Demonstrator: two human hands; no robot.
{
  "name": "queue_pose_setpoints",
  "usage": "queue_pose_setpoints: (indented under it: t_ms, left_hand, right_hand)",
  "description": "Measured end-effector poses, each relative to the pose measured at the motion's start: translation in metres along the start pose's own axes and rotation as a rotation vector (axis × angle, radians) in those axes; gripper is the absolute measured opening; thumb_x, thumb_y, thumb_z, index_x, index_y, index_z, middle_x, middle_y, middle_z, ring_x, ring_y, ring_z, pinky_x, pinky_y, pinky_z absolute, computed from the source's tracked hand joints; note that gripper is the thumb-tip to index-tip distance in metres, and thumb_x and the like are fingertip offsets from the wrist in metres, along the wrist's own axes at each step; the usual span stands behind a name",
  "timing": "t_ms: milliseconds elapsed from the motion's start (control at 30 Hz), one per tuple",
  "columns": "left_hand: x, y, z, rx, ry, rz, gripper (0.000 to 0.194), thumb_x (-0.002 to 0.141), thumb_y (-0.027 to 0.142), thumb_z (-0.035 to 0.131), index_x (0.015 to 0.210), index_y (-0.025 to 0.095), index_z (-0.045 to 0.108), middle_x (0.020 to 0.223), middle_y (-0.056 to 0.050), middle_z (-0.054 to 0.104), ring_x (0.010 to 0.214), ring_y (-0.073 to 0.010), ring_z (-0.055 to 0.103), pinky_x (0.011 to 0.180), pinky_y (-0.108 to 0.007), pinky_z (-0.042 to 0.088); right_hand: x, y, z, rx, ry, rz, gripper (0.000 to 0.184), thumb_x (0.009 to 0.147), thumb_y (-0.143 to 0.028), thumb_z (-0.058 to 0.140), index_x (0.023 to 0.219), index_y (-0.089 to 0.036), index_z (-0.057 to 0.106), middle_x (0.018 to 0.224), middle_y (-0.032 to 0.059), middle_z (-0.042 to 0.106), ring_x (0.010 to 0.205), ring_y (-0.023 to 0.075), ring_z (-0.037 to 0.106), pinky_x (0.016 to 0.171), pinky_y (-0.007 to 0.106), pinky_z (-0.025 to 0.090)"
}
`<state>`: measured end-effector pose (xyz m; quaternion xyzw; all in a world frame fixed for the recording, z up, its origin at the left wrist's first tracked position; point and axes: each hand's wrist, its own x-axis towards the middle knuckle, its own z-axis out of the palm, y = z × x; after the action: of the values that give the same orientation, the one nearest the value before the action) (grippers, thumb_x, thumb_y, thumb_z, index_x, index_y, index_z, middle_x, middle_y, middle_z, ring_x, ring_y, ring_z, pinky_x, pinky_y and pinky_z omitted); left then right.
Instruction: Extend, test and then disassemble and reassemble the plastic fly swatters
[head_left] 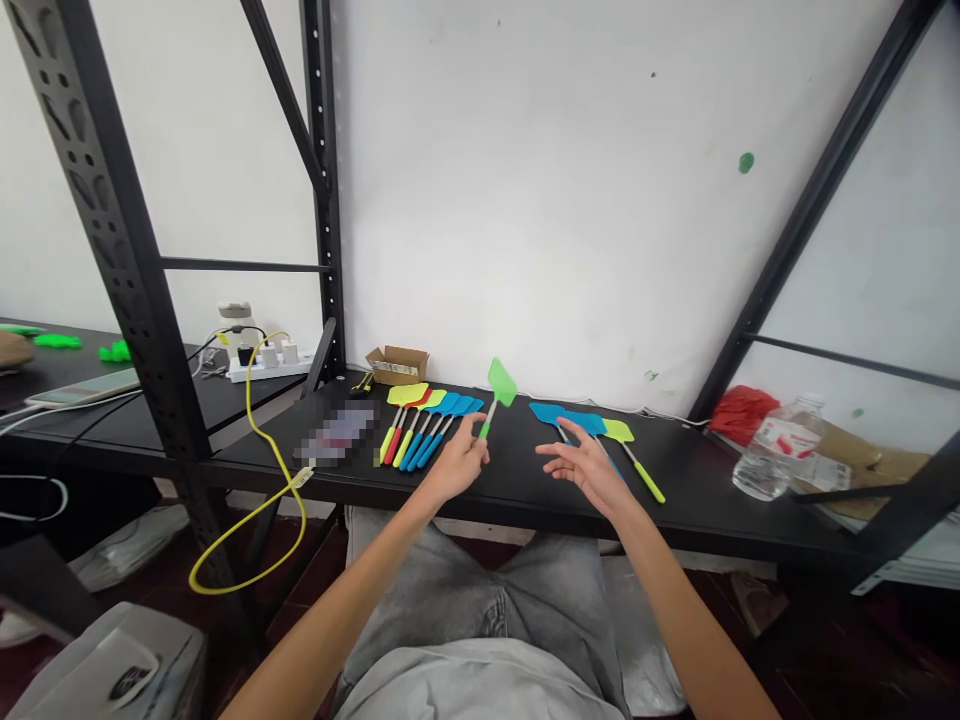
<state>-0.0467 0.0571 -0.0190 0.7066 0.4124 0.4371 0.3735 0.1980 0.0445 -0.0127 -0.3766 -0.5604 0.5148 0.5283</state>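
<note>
My left hand [457, 462] pinches the handle of a green fly swatter [500, 385], holding it tilted up above the black shelf [517, 480]. My right hand [589, 465] hovers open with fingers spread, just in front of a small pile of blue and green swatters [581, 425]. To the left of my left hand lies a neat row of several swatters [427, 415] in yellow, red and blue, side by side on the shelf.
A small cardboard box [397, 364] sits by the wall. A water bottle [776, 450] and red bag [742, 412] lie at the right. A yellow cable [259, 500] hangs at the left, near a power strip [266, 365]. Black rack posts [112, 230] frame the shelf.
</note>
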Motion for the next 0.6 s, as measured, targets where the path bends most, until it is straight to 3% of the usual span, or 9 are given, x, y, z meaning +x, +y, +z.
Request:
queue_pose_setpoints:
  t_ms: [167, 267, 400, 600]
  left_hand:
    - [-0.001, -0.013, 0.021, -0.015, -0.055, -0.058, 0.04, 0.094, 0.04, 0.033, 0.125, 0.019, 0.045, 0.077, -0.001, 0.065, 0.053, -0.0109, 0.05, 0.058, -0.024, 0.043]
    - [-0.008, -0.006, 0.028, 0.082, -0.1, 0.052, 0.042, 0.096, 0.046, 0.03, 0.121, 0.02, 0.052, 0.086, -0.003, 0.069, 0.065, -0.0148, 0.059, 0.067, -0.027, 0.046]
    - [-0.016, 0.006, 0.032, 0.313, -0.16, 0.211, 0.048, 0.098, 0.05, 0.025, 0.117, 0.023, 0.06, 0.094, -0.004, 0.07, 0.087, -0.021, 0.064, 0.078, -0.03, 0.046]
    - [-0.023, 0.01, 0.033, 0.561, -0.189, 0.3, 0.051, 0.1, 0.049, 0.018, 0.129, 0.027, 0.053, 0.115, -0.006, 0.066, 0.11, -0.0261, 0.059, 0.093, -0.038, 0.043]
  right_hand:
    - [-0.001, 0.013, 0.021, -0.3, -0.138, 0.087, 0.06, 0.083, -0.041, 0.065, 0.136, -0.021, 0.042, 0.103, 0.0101, 0.072, 0.076, 0.0181, 0.068, 0.069, 0.031, 0.053]
    - [0.0, 0.021, 0.029, -0.427, -0.238, 0.014, 0.054, 0.085, -0.043, 0.062, 0.133, -0.022, 0.048, 0.102, 0.0089, 0.07, 0.08, 0.0187, 0.066, 0.068, 0.03, 0.051]
    - [0.0, 0.027, 0.032, -0.469, -0.252, -0.075, 0.055, 0.086, -0.043, 0.06, 0.137, -0.025, 0.047, 0.117, 0.0103, 0.065, 0.082, 0.0188, 0.065, 0.069, 0.031, 0.051]
    - [-0.001, 0.029, 0.028, -0.518, -0.283, -0.131, 0.064, 0.083, -0.038, 0.064, 0.142, -0.026, 0.043, 0.115, 0.0094, 0.064, 0.088, 0.0218, 0.065, 0.075, 0.034, 0.052]
